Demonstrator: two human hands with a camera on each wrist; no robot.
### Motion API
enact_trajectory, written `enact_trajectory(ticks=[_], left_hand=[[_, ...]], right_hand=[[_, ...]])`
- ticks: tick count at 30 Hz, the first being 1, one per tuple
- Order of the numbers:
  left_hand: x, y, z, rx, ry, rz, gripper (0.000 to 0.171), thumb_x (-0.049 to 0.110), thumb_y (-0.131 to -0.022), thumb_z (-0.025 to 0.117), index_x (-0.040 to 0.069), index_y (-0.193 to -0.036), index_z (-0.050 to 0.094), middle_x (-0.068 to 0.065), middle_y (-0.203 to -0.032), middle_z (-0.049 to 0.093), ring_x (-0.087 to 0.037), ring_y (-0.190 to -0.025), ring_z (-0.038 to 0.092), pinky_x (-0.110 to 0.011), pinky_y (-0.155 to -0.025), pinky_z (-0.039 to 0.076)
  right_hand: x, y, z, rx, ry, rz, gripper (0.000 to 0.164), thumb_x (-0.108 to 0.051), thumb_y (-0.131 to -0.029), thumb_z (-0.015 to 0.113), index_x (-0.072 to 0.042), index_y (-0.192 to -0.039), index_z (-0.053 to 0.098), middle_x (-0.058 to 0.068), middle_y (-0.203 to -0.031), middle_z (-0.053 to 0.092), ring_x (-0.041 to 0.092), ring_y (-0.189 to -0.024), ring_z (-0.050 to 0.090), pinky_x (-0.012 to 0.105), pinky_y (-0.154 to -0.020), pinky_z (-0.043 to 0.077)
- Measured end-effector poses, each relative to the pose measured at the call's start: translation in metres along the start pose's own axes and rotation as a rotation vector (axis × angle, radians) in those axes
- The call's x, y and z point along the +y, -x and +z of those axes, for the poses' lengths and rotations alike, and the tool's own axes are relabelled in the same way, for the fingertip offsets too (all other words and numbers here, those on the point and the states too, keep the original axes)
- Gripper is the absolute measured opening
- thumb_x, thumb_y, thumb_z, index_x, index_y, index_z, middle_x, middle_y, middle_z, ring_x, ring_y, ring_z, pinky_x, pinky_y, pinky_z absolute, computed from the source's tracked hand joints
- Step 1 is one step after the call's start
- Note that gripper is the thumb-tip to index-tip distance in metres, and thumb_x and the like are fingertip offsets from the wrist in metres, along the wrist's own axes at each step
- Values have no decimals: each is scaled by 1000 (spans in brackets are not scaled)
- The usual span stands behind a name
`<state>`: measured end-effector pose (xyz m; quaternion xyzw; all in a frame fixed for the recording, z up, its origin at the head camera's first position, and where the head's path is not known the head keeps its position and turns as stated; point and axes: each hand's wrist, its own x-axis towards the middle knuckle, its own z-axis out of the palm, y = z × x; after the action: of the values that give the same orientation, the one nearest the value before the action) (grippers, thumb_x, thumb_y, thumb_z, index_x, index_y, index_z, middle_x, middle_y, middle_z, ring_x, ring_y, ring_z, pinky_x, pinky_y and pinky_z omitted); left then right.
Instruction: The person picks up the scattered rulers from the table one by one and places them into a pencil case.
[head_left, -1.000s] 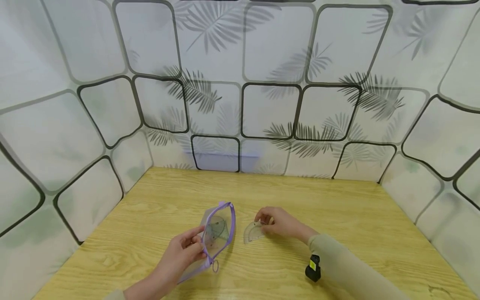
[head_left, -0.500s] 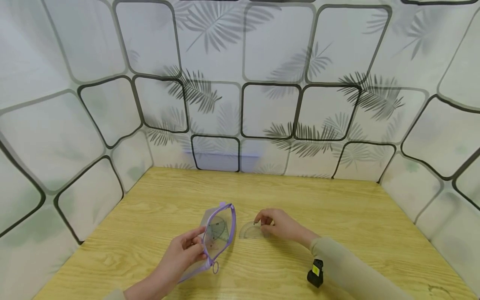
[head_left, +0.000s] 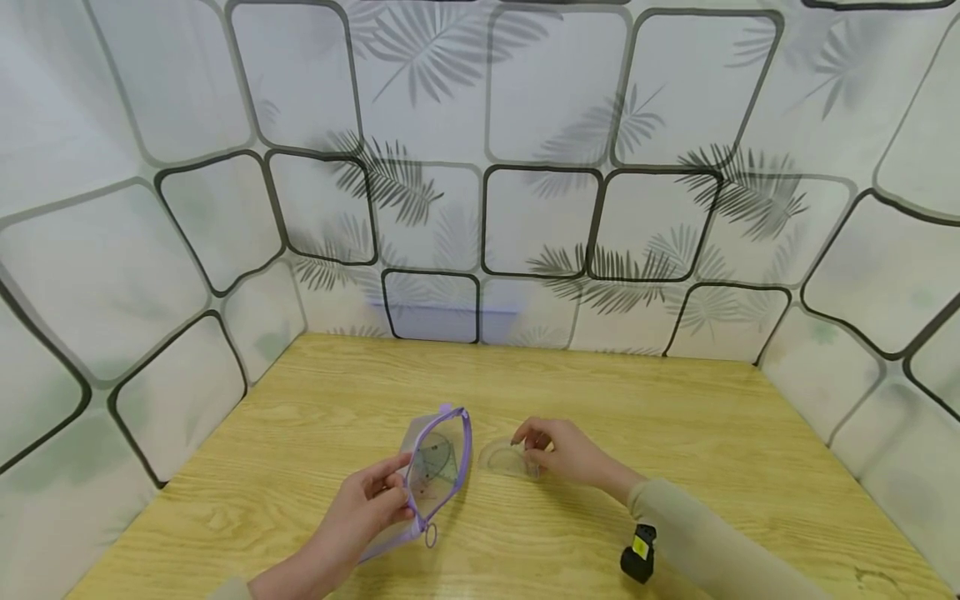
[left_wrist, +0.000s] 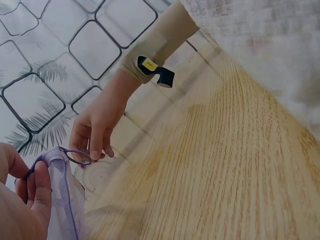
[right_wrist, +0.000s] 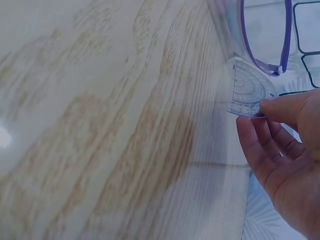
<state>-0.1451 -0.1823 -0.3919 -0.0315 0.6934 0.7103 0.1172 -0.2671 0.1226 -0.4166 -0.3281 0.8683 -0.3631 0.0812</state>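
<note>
In the head view my left hand (head_left: 358,510) grips the near side of a see-through pouch (head_left: 469,450) with purple zipper edging, its mouth spread open. Inside the pouch lie clear, bluish-green drawing pieces (head_left: 437,458) with curved and straight edges. A purple zipper ring (left_wrist: 79,156) hangs by the left fingers in the left wrist view. To the right of the pouch, my right hand (head_left: 564,450) pinches a clear half-round protractor (head_left: 498,458) between thumb and fingers. Its printed scale (right_wrist: 245,106) shows in the right wrist view, with the pouch mouth just beyond.
Both hands work over a wood-grain table (head_left: 615,392). Patterned cloth walls (head_left: 540,217) with leaves and rounded squares stand behind it and at both sides. A black wrist camera (head_left: 638,553) hangs under the right sleeve.
The protractor has turned in my right fingers, its straight edge going from slanted to nearly level, and shifted slightly left. The right wrist has rolled a little. My left hand and the pouch stay put.
</note>
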Motion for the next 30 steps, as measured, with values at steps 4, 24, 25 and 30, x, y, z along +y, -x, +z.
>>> enact_trajectory(ticks=[4,24,25,30], left_hand=[[0,0,0,2,-2,0,60,4,-92,54,-7,-148,35,1,-92,49,-13,-84,57,-22,-75,58],[2,-1,1,-6,4,-4,60,3,-93,53,-5,-149,34,1,-91,50,-13,-83,57,-23,-76,58],[2,-1,2,-6,2,-3,60,3,-93,53,-5,-149,35,1,-91,50,-13,-84,57,-23,-76,58],[2,-1,2,-10,3,1,59,3,-94,52,-6,-149,34,1,-92,49,-13,-84,57,-23,-76,58]], right_hand=[[-3,1,0,23,-30,16,19,-7,-95,61,-11,-113,65,5,-93,64,11,-74,61,27,-61,59],[-25,4,-4,65,-208,45,27,-6,-96,60,0,-122,61,16,-95,62,19,-80,63,41,-67,61],[-25,3,-4,65,-209,48,28,-7,-96,60,0,-123,60,15,-95,62,18,-80,63,41,-68,61],[-27,-1,-4,62,-199,72,28,-7,-96,59,-3,-124,61,11,-96,61,14,-82,62,41,-71,62]])
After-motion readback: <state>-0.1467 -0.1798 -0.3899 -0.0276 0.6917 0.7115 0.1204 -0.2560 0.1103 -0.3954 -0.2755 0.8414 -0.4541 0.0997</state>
